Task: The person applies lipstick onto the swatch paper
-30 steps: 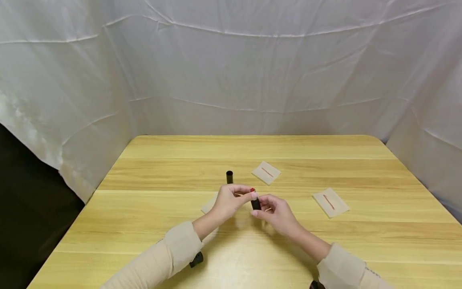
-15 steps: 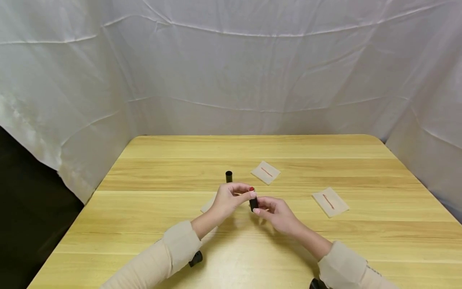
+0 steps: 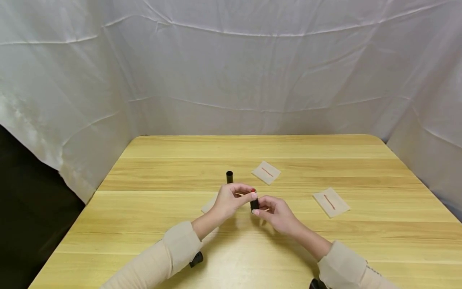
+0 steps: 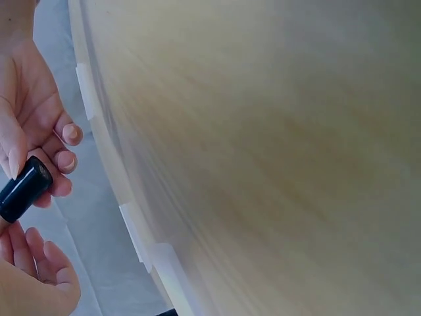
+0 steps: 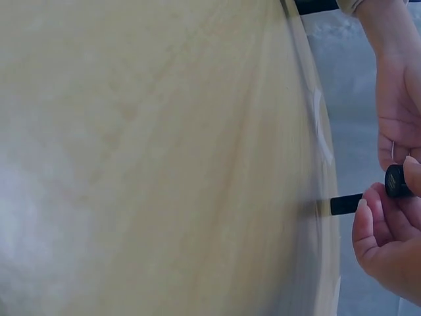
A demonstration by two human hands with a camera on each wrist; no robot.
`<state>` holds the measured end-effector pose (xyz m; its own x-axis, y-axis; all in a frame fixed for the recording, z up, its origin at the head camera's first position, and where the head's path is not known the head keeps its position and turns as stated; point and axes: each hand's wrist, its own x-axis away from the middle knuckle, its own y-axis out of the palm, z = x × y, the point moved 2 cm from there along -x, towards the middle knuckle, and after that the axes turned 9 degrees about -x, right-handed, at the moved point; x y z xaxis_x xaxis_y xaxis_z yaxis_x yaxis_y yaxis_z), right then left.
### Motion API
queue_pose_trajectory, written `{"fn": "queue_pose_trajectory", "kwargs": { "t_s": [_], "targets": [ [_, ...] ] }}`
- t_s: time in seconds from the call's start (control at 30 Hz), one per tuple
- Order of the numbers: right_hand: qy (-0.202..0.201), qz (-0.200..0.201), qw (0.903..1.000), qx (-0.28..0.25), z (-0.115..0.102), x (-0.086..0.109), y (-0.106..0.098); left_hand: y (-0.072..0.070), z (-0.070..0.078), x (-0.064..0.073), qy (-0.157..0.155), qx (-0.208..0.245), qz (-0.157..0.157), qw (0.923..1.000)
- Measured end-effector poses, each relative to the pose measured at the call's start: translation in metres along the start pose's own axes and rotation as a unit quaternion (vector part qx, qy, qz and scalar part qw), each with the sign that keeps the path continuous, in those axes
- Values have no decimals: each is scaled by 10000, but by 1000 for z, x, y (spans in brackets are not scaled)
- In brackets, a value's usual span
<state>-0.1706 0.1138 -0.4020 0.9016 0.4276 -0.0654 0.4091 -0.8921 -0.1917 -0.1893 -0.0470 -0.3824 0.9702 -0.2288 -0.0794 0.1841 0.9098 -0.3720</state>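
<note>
A black lipstick (image 3: pixel 254 205) with its red tip showing is held between both hands above the table. My left hand (image 3: pixel 228 201) pinches it near the top with thumb and forefinger. My right hand (image 3: pixel 280 215) grips the base from the right, thumb against its lower end. In the left wrist view the round end of the black base (image 4: pixel 27 187) faces up, with fingers of both hands about it. The right wrist view shows the base end (image 5: pixel 396 182) beside the thumb. A black tubular cap (image 3: pixel 229 177) stands upright behind my left hand, which hides its lower part.
Two beige paper squares, each with a red stroke, lie on the wooden table: one at the back (image 3: pixel 266 172), another to the right (image 3: pixel 331 202). A third square (image 3: pixel 208 204) is partly covered by the left hand. Pale curtains (image 3: pixel 252 72) hang around the table.
The lipstick has gone from slightly tilted to nearly upright, and my right thumb and fingers have shifted a little at its base. My left hand has stayed about where it was.
</note>
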Motion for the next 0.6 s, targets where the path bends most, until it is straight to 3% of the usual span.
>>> {"fn": "queue_pose_trajectory", "kwargs": {
  "t_s": [0.3, 0.43, 0.6],
  "targets": [
    [269, 694, 9971, -142, -2, 1, 0, 1, 4, 0, -10, -33, 37, 10000],
    [308, 906, 9954, -75, -3, 1, 1, 2, 6, 2, -104, -180, 236, 9995],
    [215, 987, 9948, -132, -5, 2, 2, 2, 9, 4, 25, -257, 527, 9983]
  ]
}}
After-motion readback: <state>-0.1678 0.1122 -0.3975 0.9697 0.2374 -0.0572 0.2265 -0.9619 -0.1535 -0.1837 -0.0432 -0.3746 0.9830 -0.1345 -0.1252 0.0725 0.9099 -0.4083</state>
